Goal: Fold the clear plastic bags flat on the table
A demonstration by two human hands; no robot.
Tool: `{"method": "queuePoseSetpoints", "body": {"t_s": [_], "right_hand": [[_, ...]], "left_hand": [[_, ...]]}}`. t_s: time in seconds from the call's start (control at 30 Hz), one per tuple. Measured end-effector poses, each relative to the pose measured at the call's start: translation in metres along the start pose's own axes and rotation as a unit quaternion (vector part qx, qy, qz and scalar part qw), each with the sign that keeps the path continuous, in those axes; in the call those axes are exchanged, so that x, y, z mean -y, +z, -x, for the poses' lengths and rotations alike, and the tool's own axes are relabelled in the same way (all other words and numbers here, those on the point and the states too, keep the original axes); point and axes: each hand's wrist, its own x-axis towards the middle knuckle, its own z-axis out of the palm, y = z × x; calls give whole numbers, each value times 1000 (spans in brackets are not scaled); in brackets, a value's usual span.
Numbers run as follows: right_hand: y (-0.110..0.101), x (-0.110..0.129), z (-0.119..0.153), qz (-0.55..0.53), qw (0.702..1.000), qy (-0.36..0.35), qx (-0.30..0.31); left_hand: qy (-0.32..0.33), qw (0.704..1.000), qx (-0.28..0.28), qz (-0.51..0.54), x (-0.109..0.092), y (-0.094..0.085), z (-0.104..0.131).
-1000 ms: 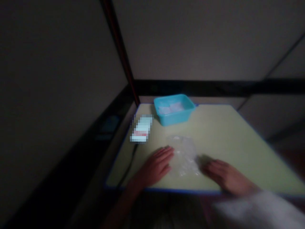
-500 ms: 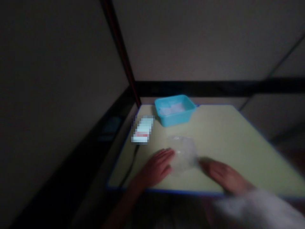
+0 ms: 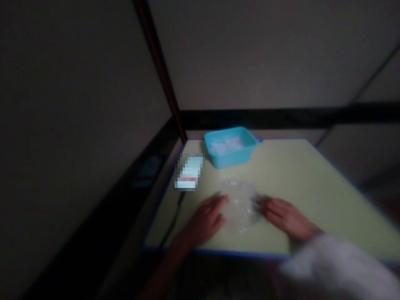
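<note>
A clear, crinkled plastic bag or sheet [image 3: 239, 206] lies on the pale yellow table between my two hands; the dim, blurred picture hides which it is. My left hand [image 3: 208, 218] rests at its left side, fingers stretched out and fingertips over its edge. At the right side is my right hand [image 3: 283, 214], palm down with fingers extended toward the plastic, the tips blurred against its edge. Neither hand visibly grips it.
A turquoise plastic basket [image 3: 231, 154] with whitish contents stands at the table's back. Left of it lies a phone with a lit screen [image 3: 190, 172], its dark cable [image 3: 173, 221] running to the front edge. Walls border the blue-edged table [image 3: 312, 179] behind and at left.
My right hand has moved slightly up and left, to the plastic's edge, with its fingers straighter. My left hand stays nearly in place. The whole view has shifted a little.
</note>
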Motion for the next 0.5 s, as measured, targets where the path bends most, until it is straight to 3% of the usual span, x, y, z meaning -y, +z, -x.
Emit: {"method": "queuePoseSetpoints", "body": {"t_s": [0.23, 0.5], "right_hand": [[-5, -8, -8, -42, 999, 7, 8], [-8, -15, -13, -82, 996, 33, 25]], "left_hand": [[-61, 989, -115, 75, 9, 4, 0], [-106, 976, -150, 121, 13, 8, -3]]}}
